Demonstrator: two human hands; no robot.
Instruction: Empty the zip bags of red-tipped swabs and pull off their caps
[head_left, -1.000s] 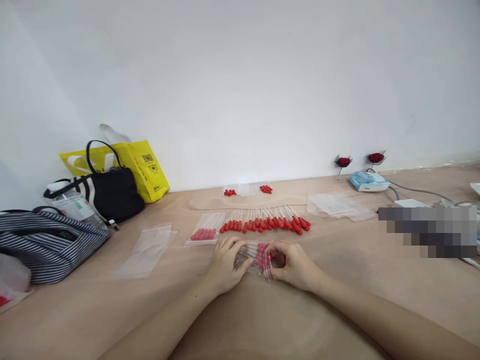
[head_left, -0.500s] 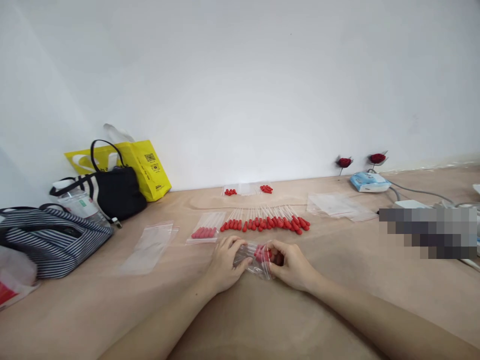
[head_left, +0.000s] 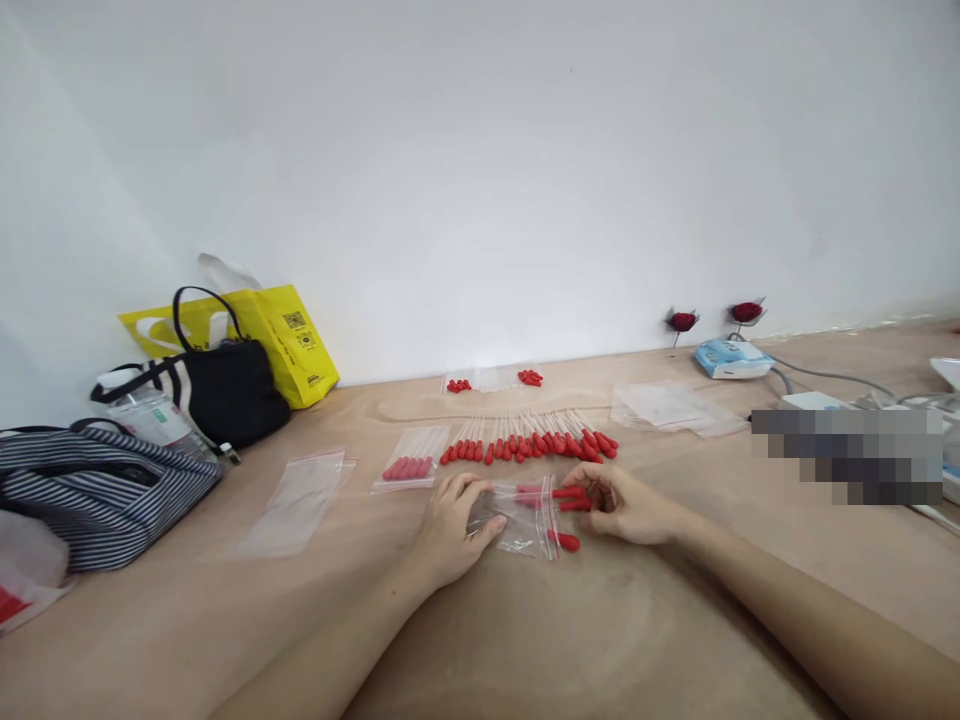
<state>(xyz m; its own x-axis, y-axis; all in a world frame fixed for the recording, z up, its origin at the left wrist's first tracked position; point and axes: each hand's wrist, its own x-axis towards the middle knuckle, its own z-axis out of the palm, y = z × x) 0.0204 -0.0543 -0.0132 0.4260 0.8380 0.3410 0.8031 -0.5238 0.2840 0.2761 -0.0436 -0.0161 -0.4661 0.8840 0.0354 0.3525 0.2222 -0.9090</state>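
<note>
My left hand (head_left: 456, 525) is closed on the left end of a clear zip bag (head_left: 514, 540), its thumb lying over the plastic. Several red-headed sticks (head_left: 566, 493) are partly inside that bag, their bulb-shaped heads poking out of its right-hand opening. My right hand (head_left: 626, 505) has its fingers curled round the upper red heads, partly hiding them. Lower down, one red head (head_left: 564, 541) juts from the opening, apart from my fingers. Just beyond my hands, a row of red-headed white sticks (head_left: 517, 445) lies with the heads towards me. Left of the row is a filled zip bag (head_left: 412, 460).
Flat clear bags (head_left: 300, 500) lie at left, with another stack (head_left: 675, 408) at back right. Filled bags (head_left: 491, 379) rest by the wall. A striped bag (head_left: 112, 490), black handbag (head_left: 232, 390) and yellow bag (head_left: 304, 345) stand left. A tissue pack (head_left: 731, 360) and cables are right.
My right hand has moved right, off the bag's mouth. Red heads that were bunched at the opening now stick out spread apart. My left hand has stayed on the bag.
</note>
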